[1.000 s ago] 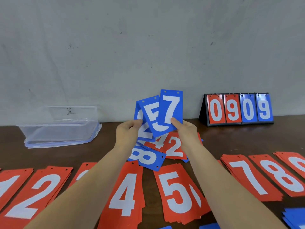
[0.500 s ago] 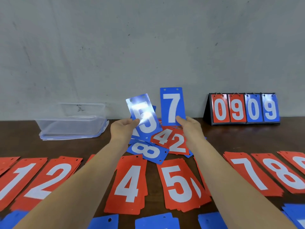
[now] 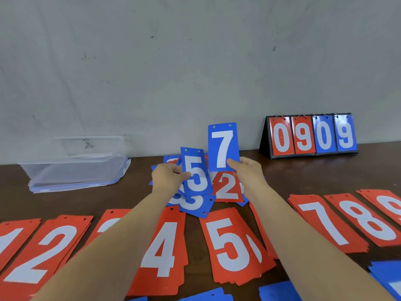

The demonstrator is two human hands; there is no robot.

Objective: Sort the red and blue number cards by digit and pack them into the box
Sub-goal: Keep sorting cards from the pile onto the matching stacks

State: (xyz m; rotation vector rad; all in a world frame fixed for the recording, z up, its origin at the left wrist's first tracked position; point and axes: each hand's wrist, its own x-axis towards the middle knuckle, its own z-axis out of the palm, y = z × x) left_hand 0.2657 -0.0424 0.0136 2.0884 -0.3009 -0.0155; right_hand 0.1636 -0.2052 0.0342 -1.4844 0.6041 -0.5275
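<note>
Cards in red lie in stacks along the near side of the counter [image 3: 86,200] in the head view. From left to right these are a 1 stack [image 3: 13,240], a 2 stack [image 3: 47,253], a 4 stack [image 3: 165,250], a 5 stack [image 3: 234,246], a 7 stack [image 3: 325,222] and an 8 stack [image 3: 366,220]. Blue cards [image 3: 277,292] show at the bottom edge.

Behind the stacks, in the middle, sits a mixed pile [image 3: 227,187] of red and blue cards, with a red 2 on top. Above it the left hand [image 3: 168,178] pinches a blue 5 card [image 3: 196,172] by its left edge, thumb on the face, the card's top leaning slightly left. The right hand [image 3: 249,172] pinches a blue 7 card [image 3: 223,146] at its lower right corner and holds it upright, just right of the 5 card and higher.

The clear box [image 3: 76,166] stands on the counter at the far left by the wall, well apart from both hands. A scoreboard [image 3: 310,135] reading 0909 stands at the far right.
</note>
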